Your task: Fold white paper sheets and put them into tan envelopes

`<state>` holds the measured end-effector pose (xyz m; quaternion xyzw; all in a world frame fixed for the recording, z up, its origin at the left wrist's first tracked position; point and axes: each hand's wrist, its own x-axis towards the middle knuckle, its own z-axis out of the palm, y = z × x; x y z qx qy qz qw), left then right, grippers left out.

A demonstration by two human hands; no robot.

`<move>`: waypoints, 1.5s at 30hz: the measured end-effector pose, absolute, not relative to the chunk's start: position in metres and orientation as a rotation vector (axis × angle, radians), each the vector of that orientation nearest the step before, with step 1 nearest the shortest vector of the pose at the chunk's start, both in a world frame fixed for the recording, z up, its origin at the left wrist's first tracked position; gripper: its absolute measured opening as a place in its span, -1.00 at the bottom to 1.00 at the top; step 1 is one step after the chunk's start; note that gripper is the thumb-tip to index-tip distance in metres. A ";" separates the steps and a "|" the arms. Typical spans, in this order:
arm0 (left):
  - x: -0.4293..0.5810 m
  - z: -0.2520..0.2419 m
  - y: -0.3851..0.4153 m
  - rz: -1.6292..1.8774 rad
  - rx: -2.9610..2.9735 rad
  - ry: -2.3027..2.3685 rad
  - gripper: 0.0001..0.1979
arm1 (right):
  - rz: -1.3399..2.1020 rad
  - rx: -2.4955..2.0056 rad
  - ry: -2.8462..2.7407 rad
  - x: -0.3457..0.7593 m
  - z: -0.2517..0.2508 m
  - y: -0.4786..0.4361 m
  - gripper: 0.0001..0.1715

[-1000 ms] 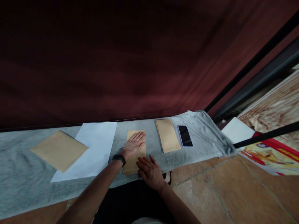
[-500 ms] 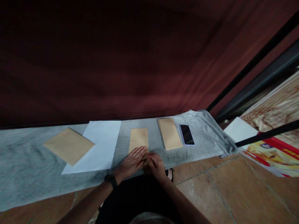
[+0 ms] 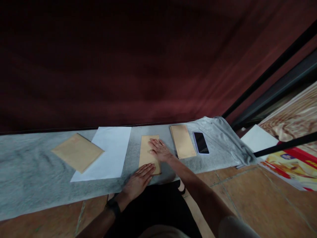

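Observation:
A brown paper envelope (image 3: pixel 146 152) lies on the grey cloth, its short edge toward me. My left hand (image 3: pixel 141 177) rests flat over its near end, fingers stretched out. Higher up, my right hand (image 3: pixel 159 149) lies with spread fingers across the envelope's upper right part. Neither hand grips anything. To the right is a stack of brown envelopes (image 3: pixel 183 142), just beyond my right hand. At the left, more brown envelopes (image 3: pixel 78 152), apparently a small pile, sit partly over a white sheet of paper (image 3: pixel 115 152).
A smartphone (image 3: pixel 201 143) with a pale purple edge lies right of the stack. Grey cloth (image 3: pixel 32 175) covers the long narrow surface, backed by a dark red curtain (image 3: pixel 148 82). Black bars (image 3: pixel 269 72) and a colourful printed box (image 3: pixel 294 165) stand at the right, above the tiled floor (image 3: pixel 260 201).
My right hand has moved from the envelope's near edge up onto its upper part and opened flat. My left hand has slid down to the near end. The view has shifted slightly.

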<state>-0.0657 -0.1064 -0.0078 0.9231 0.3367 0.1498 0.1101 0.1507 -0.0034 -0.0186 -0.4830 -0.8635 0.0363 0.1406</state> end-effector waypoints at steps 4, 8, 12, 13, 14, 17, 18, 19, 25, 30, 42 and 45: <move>-0.067 -0.015 -0.110 0.528 2.724 1.036 -0.58 | 0.125 -1.430 -2.499 0.151 -0.011 0.022 -0.44; -0.064 -0.018 -0.112 0.551 2.718 1.046 -0.59 | 0.134 -1.443 -2.517 0.148 -0.003 0.024 -0.42; -0.061 -0.018 -0.114 0.594 2.710 1.056 -0.57 | 0.158 -1.338 -2.593 0.147 -0.003 -0.005 -0.43; -0.061 -0.017 -0.115 0.594 2.708 1.057 -0.56 | 0.176 -1.281 -2.624 0.148 -0.005 -0.017 -0.44; -0.060 -0.017 -0.115 0.593 2.704 1.060 -0.55 | 0.195 -1.221 -2.650 0.150 -0.006 -0.028 -0.45; -0.058 -0.013 -0.117 0.582 2.688 1.075 -0.57 | 0.259 -1.042 -2.697 0.160 -0.010 -0.064 -0.46; -0.058 -0.012 -0.118 0.580 2.689 1.075 -0.58 | 0.275 -1.011 -2.695 0.163 -0.012 -0.074 -0.46; -0.058 -0.011 -0.118 0.578 2.692 1.068 -0.59 | 0.291 -0.999 -2.688 0.167 -0.012 -0.081 -0.45; -0.060 -0.011 -0.117 0.621 2.672 1.048 -0.66 | 0.300 -1.033 -2.680 0.178 -0.015 -0.078 -0.46; -0.061 -0.014 -0.117 0.707 2.623 1.074 -0.68 | 0.199 -1.255 -2.569 0.172 -0.017 -0.039 -0.38; -0.060 -0.014 -0.117 0.817 2.626 1.048 -0.70 | 0.167 -1.530 -2.500 0.159 -0.015 -0.014 -0.32; -0.060 -0.013 -0.116 0.811 2.613 1.041 -0.70 | 0.140 -1.428 -2.549 0.164 -0.016 -0.030 -0.34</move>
